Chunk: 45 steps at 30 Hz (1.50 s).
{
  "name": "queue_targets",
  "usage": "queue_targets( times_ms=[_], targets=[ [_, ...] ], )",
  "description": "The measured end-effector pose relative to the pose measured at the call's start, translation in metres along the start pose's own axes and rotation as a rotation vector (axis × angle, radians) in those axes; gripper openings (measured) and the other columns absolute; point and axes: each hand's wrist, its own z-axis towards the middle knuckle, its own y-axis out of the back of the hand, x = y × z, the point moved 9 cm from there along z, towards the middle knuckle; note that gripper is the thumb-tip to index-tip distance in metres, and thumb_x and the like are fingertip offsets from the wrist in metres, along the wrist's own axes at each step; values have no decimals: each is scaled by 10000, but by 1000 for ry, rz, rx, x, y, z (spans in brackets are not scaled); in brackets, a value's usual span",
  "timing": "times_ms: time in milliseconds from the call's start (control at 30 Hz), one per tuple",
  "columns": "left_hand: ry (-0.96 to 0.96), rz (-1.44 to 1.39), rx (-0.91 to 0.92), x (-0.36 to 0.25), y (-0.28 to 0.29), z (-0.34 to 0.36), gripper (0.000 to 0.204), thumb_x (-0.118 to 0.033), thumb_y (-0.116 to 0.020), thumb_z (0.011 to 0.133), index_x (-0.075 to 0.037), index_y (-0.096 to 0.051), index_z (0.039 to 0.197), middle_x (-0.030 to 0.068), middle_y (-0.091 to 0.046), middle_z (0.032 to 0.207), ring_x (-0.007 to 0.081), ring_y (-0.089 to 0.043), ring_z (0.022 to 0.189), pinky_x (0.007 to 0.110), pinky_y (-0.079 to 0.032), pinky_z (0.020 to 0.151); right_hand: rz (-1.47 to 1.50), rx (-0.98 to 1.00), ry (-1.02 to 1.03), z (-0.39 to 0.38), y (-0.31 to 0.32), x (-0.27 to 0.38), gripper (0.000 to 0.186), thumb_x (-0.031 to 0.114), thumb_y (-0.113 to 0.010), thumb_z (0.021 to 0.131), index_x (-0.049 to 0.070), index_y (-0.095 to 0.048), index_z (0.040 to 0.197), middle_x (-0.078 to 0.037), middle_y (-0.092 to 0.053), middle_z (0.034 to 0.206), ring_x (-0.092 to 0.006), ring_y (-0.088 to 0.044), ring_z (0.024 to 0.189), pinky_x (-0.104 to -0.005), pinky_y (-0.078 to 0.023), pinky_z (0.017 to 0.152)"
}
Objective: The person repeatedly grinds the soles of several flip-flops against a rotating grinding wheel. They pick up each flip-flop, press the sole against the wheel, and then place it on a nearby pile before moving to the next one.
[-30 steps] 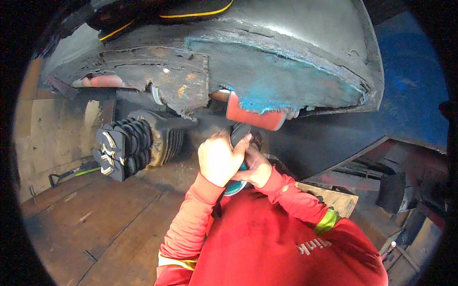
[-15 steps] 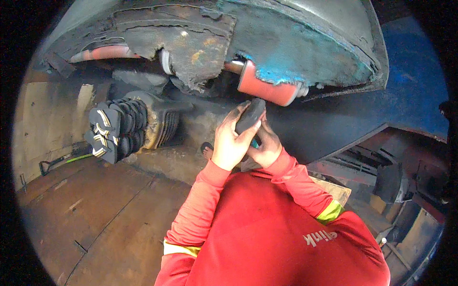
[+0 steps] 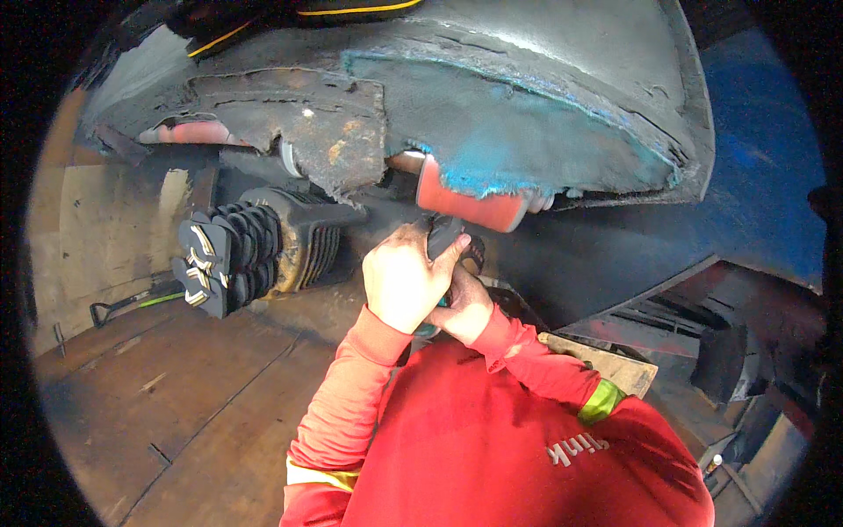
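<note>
Between both hands is a dark flip-flop (image 3: 445,235), its sole edge up against or just under the orange-red sanding drum (image 3: 474,207). My left hand (image 3: 404,270) is closed around its left side, thumb along the sole. From below right, my right hand (image 3: 465,306) grips it too, with the fingers partly hidden. A bit of teal (image 3: 428,330) shows under the hands; I cannot tell whether it belongs to the flip-flop. Over the drum hangs a worn, dusty hood (image 3: 544,123) with a blue-stained ragged flap.
Stacked black flip-flops (image 3: 206,250) with striped straps stand at left. More yellow-lined footwear (image 3: 356,11) lies atop the machine. A green-shafted tool (image 3: 158,299) rests by the left wall. A second reddish drum (image 3: 193,133) shows under the hood's left. A wooden board (image 3: 606,364) is near my right arm.
The view has shifted, and the hood sits lower in it. The flip-flop has gone from just below the drum, sole showing, to up against or under it. Yellow-lined footwear has come into view above.
</note>
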Motion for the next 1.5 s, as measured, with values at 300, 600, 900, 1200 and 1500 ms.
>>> queue_targets(
  times_ms=[300, 600, 900, 1200, 1500],
  targets=[
    [154, -148, 54, 16, -32, 5, 456, -434, -756, 869, 0, -740, 1009, 208, -727, 890, 373, -717, 741, 443, -566, 655, -211, -9, 122, 7, 33, 12, 703, 133, -842, 796, -6, -488, 1387, -149, -615, 1334, -250, -588, 1259, -393, -455, 1089],
    [195, -476, -2, 15, -16, -22, 484, -401, -766, 877, 9, -725, 1131, 190, -748, 1034, 342, -744, 871, 414, -586, 740, -439, -98, 334, -17, 22, 64, 592, 85, -781, 784, -33, -568, 1324, -242, -601, 1329, -370, -595, 1266, -413, -467, 1062],
    [64, -349, -1, 1, 24, -13, 372, -374, -725, 907, -72, -750, 1123, 176, -738, 1066, 345, -724, 924, 404, -567, 779, -312, -92, 178, -15, -3, 52, 809, 23, -801, 776, -3, -405, 1481, -171, -527, 1448, -286, -525, 1339, -403, -434, 1119],
    [48, -13, 282, 10, 0, 8, 312, -407, -665, 908, -116, -748, 984, 160, -696, 857, 390, -674, 793, 483, -525, 683, 378, 18, 8, -6, -10, 37, 871, -23, -813, 776, 10, -347, 1513, -102, -493, 1479, -241, -485, 1365, -403, -373, 1174],
    [160, -240, 119, 31, -56, 9, 417, -399, -728, 867, 13, -718, 925, 216, -713, 859, 396, -678, 889, 476, -539, 760, 255, 45, -53, 13, 37, 16, 837, -51, -772, 756, 5, -382, 1494, -99, -512, 1462, -243, -500, 1354, -406, -417, 1144]
  ],
)
